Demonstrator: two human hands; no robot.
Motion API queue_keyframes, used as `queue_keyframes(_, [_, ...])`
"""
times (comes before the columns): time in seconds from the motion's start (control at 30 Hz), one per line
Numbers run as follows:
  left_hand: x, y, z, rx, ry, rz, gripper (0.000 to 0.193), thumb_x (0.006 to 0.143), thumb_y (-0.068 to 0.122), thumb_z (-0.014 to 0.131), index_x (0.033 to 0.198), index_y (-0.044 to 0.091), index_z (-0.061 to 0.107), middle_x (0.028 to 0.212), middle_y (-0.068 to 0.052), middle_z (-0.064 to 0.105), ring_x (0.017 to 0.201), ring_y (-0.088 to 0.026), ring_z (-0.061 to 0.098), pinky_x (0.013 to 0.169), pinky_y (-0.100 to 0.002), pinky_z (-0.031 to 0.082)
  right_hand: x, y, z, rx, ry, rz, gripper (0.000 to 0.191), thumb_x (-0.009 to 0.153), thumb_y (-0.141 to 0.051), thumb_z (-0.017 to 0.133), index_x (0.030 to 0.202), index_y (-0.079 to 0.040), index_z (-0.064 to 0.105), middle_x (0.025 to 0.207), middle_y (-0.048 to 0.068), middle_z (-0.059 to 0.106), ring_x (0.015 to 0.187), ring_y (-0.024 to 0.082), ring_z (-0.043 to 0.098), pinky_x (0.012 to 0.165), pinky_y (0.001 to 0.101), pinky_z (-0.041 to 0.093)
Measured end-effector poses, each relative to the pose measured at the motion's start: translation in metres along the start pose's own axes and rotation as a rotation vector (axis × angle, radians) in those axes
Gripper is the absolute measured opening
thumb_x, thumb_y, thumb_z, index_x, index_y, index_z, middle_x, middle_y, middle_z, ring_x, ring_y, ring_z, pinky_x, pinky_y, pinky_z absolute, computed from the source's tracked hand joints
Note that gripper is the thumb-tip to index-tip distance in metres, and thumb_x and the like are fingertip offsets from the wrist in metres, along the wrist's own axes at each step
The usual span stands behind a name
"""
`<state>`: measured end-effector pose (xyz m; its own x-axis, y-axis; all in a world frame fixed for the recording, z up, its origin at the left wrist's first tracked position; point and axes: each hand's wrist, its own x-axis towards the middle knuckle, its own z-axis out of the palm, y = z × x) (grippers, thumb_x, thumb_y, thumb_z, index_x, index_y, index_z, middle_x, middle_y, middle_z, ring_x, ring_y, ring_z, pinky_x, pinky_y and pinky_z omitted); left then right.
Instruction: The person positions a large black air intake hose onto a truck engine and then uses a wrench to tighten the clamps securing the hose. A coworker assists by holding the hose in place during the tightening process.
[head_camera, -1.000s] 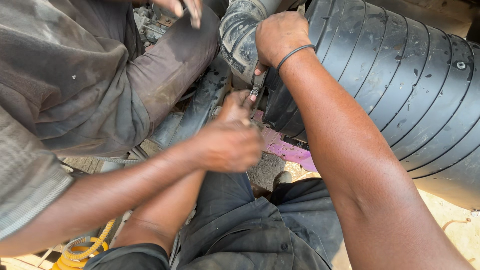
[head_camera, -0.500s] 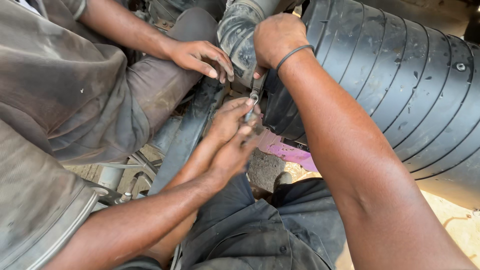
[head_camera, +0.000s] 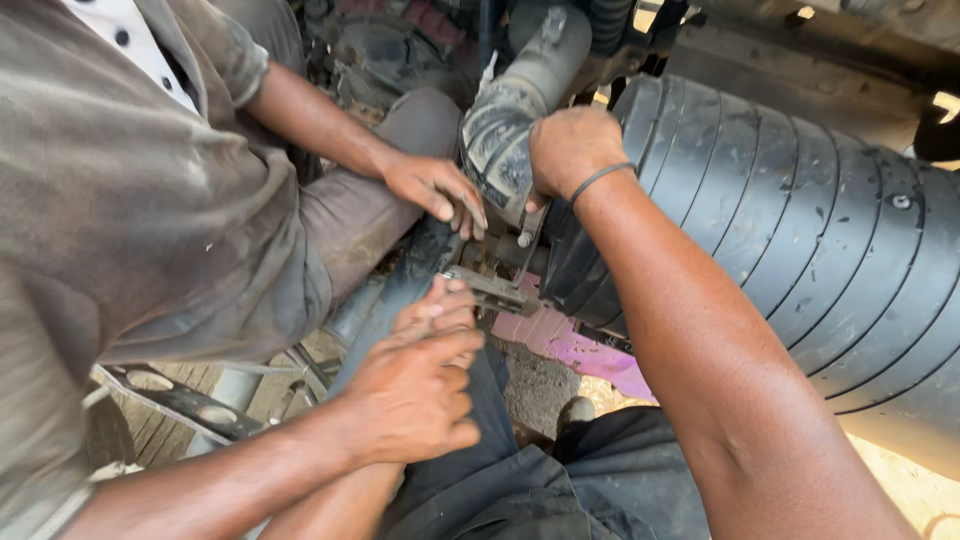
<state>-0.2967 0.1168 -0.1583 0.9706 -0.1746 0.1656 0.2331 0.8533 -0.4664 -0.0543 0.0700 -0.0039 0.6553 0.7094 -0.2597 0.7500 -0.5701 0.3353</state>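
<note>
At twelve o'clock, your right hand (head_camera: 570, 150) is clenched around a grey hose (head_camera: 515, 110), beside a ribbed black drum (head_camera: 800, 220). Toward seven o'clock, your left hand (head_camera: 415, 395) curls half-closed; whether it pinches the metal bracket (head_camera: 490, 288) is unclear. A co-worker's hand (head_camera: 435, 190) presses nearby.

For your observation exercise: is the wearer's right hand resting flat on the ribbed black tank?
No: the right hand, a dark band at its wrist, grips the lower end of the grey cylinder, beside the ribbed black tank, not flat on it.
</note>
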Motion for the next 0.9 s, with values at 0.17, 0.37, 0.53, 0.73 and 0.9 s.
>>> queue_keyframes(0.17, [-0.043,-0.001,0.05,-0.292,-0.037,-0.07,0.032,0.114,0.023,0.051,0.089,0.005,0.048,0.077,-0.005,0.04,0.071,-0.016,0.038,0.067,-0.029,0.038,0.004,0.002,0.001,0.053,-0.014,0.034,0.071,0.059,-0.056,0.095,0.105,-0.004,0.079,0.106,0.013,0.076,0.101,0.031,0.073,0.084,0.0417,0.059])
queue_keyframes(0.37, [-0.084,-0.004,0.065,-0.674,0.113,-0.066,0.016,0.101,0.009,0.049,0.1,-0.007,0.048,0.084,-0.004,0.041,0.079,-0.016,0.043,0.071,-0.025,0.041,0.012,0.006,0.014,0.046,0.052,-0.004,0.061,0.061,-0.05,0.095,0.099,-0.005,0.08,0.104,0.015,0.077,0.098,0.033,0.074,0.083,0.0415,0.059])
queue_keyframes(0.53, [-0.067,0.077,0.112,0.389,0.288,-0.29,0.042,0.094,0.0,0.049,0.131,-0.017,0.057,0.085,-0.006,0.047,0.078,-0.015,0.049,0.074,-0.025,0.048,0.009,0.003,0.015,0.172,0.069,0.055,0.06,0.057,-0.047,0.098,0.096,-0.005,0.08,0.103,0.015,0.077,0.099,0.031,0.074,0.086,0.0406,0.058])
queue_keyframes(0.73, [0.003,0.192,0.089,0.893,-0.092,-0.458,0.016,0.095,0.002,0.057,0.108,-0.007,0.06,0.086,-0.008,0.063,0.077,-0.017,0.058,0.077,-0.025,0.049,0.008,0.003,0.013,0.145,0.025,0.025,0.059,0.056,-0.045,0.098,0.093,-0.003,0.079,0.099,0.015,0.076,0.098,0.031,0.074,0.084,0.0413,0.059])
queue_keyframes(0.9, [0.024,0.223,0.097,1.364,-0.437,-0.619,0.015,0.097,0.012,0.064,0.108,0.002,0.063,0.088,-0.011,0.069,0.072,-0.019,0.063,0.072,-0.027,0.05,0.004,0.002,0.002,0.159,0.002,0.056,0.061,0.057,-0.044,0.098,0.097,-0.002,0.078,0.104,0.016,0.076,0.099,0.032,0.075,0.085,0.0407,0.06])
